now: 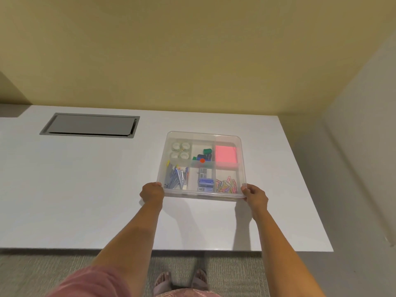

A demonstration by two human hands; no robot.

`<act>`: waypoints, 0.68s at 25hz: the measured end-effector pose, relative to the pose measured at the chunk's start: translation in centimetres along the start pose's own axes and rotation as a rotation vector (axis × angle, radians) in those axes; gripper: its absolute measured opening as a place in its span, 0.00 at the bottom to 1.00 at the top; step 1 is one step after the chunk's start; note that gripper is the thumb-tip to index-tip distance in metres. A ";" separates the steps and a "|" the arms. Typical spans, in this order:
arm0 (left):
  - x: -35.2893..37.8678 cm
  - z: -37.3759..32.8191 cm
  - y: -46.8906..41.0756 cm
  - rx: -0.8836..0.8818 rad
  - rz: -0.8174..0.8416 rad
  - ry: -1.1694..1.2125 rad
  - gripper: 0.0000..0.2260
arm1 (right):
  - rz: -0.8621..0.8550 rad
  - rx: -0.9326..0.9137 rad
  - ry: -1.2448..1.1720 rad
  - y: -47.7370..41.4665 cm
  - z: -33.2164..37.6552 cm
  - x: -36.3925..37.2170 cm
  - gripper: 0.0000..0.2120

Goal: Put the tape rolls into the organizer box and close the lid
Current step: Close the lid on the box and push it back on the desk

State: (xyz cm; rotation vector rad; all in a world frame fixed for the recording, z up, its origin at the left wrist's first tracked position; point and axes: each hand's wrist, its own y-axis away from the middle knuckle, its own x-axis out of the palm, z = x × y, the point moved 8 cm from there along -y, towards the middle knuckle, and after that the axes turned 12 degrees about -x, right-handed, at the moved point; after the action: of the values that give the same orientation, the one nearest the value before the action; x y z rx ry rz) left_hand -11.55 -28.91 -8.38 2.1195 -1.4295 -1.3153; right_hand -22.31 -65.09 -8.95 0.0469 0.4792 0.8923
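a: with the lid (202, 166) lying over the organizer box (243, 168) on the white worktop (85, 179), where are the tape rolls (179, 150)?
b: 4 of them sit in the far left compartment, seen through the clear lid.
a: and each grip?
b: the left hand (152, 192) clasps the near left corner; the right hand (255, 196) pinches the near right corner.

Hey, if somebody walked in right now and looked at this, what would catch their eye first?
Probably the clear organizer box on the white table, with the left hand and right hand gripping its near corners. Inside, the pink pad glows at the far right, four tape rolls sit far left, and coloured clips fill the near right.
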 end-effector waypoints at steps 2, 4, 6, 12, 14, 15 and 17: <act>0.2 -0.8 0.5 0.087 -0.019 -0.101 0.14 | 0.020 0.000 0.059 -0.2 0.3 0.2 0.16; 0.6 -1.9 1.3 0.248 -0.040 -0.230 0.18 | 0.068 -0.057 0.173 -0.4 1.2 0.7 0.21; 1.5 -3.4 2.0 0.439 -0.074 -0.426 0.21 | 0.119 -0.214 0.425 -0.8 2.8 1.5 0.24; 4.3 -6.4 1.5 0.701 -0.178 -0.818 0.24 | 0.239 -0.494 0.977 -3.1 6.1 5.4 0.26; 5.1 -7.5 0.8 0.720 -0.170 -0.850 0.24 | 0.264 -0.491 1.010 -4.3 6.5 6.7 0.26; 5.5 -8.1 0.3 0.730 -0.156 -0.855 0.24 | 0.267 -0.489 1.015 -5.0 6.8 7.2 0.27; 6.3 -9.6 -0.6 0.750 -0.130 -0.854 0.24 | 0.264 -0.489 1.009 -6.5 7.4 8.0 0.27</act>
State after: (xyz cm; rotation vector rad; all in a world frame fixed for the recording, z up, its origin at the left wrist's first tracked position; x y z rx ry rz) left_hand -2.96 -36.34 -6.78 2.1446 -2.4624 -2.1504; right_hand -10.17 -61.99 -6.91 -0.8395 1.1893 1.2444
